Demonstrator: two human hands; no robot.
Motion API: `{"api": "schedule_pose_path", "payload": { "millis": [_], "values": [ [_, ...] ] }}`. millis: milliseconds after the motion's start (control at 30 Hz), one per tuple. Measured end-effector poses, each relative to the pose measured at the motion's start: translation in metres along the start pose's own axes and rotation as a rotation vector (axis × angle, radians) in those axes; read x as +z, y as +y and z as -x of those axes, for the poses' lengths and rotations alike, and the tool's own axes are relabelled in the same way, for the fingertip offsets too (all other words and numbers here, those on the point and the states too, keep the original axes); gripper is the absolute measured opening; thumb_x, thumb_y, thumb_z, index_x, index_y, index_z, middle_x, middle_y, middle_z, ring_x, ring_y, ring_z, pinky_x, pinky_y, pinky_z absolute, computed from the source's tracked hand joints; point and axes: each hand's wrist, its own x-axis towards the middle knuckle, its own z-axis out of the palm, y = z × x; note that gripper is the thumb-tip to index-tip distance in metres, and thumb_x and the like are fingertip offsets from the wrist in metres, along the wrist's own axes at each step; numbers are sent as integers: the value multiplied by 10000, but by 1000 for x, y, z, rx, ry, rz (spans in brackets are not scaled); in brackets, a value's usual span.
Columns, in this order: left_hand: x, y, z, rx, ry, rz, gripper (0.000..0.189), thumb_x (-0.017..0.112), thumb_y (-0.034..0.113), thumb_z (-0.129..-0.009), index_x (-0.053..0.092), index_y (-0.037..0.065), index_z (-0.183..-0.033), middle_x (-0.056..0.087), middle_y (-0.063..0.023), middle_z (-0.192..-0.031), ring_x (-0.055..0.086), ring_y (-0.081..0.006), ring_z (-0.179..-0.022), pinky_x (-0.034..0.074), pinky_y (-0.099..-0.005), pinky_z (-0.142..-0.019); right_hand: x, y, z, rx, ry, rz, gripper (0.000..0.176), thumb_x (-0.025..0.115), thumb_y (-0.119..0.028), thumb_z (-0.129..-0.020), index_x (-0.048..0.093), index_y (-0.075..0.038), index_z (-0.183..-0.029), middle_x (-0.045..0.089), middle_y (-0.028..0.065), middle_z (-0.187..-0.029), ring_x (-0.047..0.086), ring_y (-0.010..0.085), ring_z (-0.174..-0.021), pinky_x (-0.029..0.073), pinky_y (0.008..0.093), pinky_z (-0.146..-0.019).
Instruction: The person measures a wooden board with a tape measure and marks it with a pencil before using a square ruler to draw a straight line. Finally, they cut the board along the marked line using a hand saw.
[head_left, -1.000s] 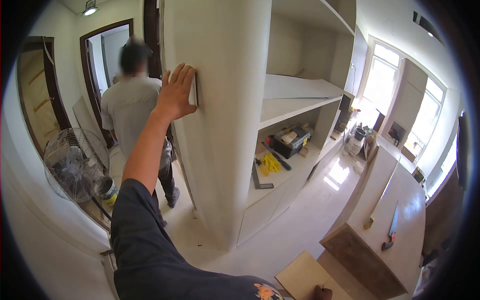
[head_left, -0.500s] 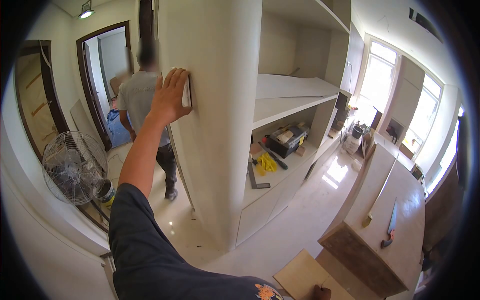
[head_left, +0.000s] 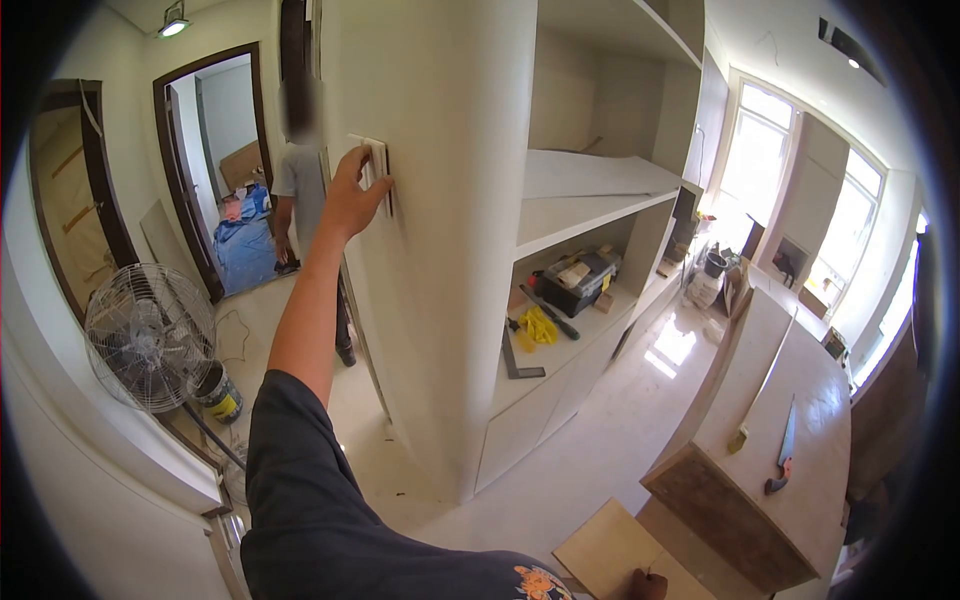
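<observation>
My left hand (head_left: 355, 198) is stretched up to the white curved end panel (head_left: 430, 250) of the shelving. Its fingers and thumb close round a white, rectangular plate-like piece (head_left: 377, 155) with a dark edge, against the panel. I cannot make out exactly what it is or whether it is fixed there. At the bottom edge my right hand (head_left: 648, 584), shadowed and partly cut off, grips a thin light-brown wooden board (head_left: 605, 545). The board is tilted beside the wooden counter (head_left: 740, 465).
A handsaw (head_left: 782, 450) lies on the counter. The shelves hold a toolbox (head_left: 580, 280), a try square (head_left: 522, 365) and a yellow cloth (head_left: 538, 325). A person (head_left: 300, 190) stands beyond the panel. At left are a fan (head_left: 145, 335) and a bucket (head_left: 218, 392).
My left hand has gone from lying spread over the white piece to gripping its edge. The person behind has moved right, partly behind the panel. My right hand and the board have barely moved.
</observation>
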Motion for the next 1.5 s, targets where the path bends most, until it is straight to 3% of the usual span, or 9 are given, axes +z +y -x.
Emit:
{"api": "schedule_pose_path", "payload": {
  "millis": [167,267,567,767,867,1067,1200,1333,1500],
  "values": [
    [-5,-10,-1,-38,20,-23,647,720,251,-842,459,1,-1379,512,-190,-1382,486,-293,-1311,391,-400,-1081,-1,-1,2,-9,31,74,557,593,-466,-881,719,69,-970,714,249,-961,693,350,-961,519,424,-859],
    [0,-47,-12,19,29,-68,630,724,283,-861,490,9,-1378,535,-163,-1379,522,-278,-1275,425,-399,-1048,21,21,-15,-50,152,-43,522,682,-505,-722,732,10,-795,695,218,-767,694,366,-776,539,440,-742],
    [9,-39,-4,-68,53,102,631,633,123,-884,392,11,-1456,438,-171,-1471,415,-308,-1370,328,-409,-1123,20,27,-18,50,66,39,607,634,-583,-744,751,-29,-964,710,221,-985,686,337,-979,521,399,-885],
    [24,-58,-2,-32,182,15,739,705,94,-820,359,32,-1470,436,-156,-1468,441,-313,-1340,358,-406,-1109,27,36,-30,-23,75,88,523,638,-516,-801,750,-12,-878,725,177,-788,721,309,-771,562,389,-714],
    [17,-19,7,-72,218,-8,777,729,143,-804,342,38,-1469,403,-192,-1480,414,-357,-1357,358,-416,-1107,-7,-4,5,23,-48,-65,573,592,-484,-874,722,68,-958,713,254,-945,695,347,-955,513,419,-871],
    [10,10,8,-160,187,-15,767,739,171,-788,368,39,-1447,390,-212,-1484,372,-389,-1381,337,-434,-1120,-6,-6,1,-8,3,43,548,587,-449,-895,719,80,-947,719,241,-898,702,341,-880,509,425,-814],
    [3,21,5,20,132,-108,685,718,133,-788,434,45,-1405,396,-217,-1473,350,-385,-1396,317,-431,-1136,-8,-7,1,58,-82,-27,529,597,-421,-903,712,89,-986,723,224,-923,704,314,-887,506,425,-813],
    [-5,38,4,85,54,-330,643,746,83,-754,517,148,-1351,414,-189,-1443,383,-388,-1360,290,-468,-1143,1,5,-7,41,-42,-12,538,603,-419,-899,701,97,-1019,721,228,-939,703,301,-910,511,412,-829],
    [-13,59,4,167,41,-579,537,755,86,-755,579,161,-1257,449,-154,-1406,448,-369,-1304,305,-603,-1081,1,2,0,37,-6,-15,543,612,-421,-894,698,97,-1031,719,233,-955,700,299,-930,514,397,-844]
  ]
}}
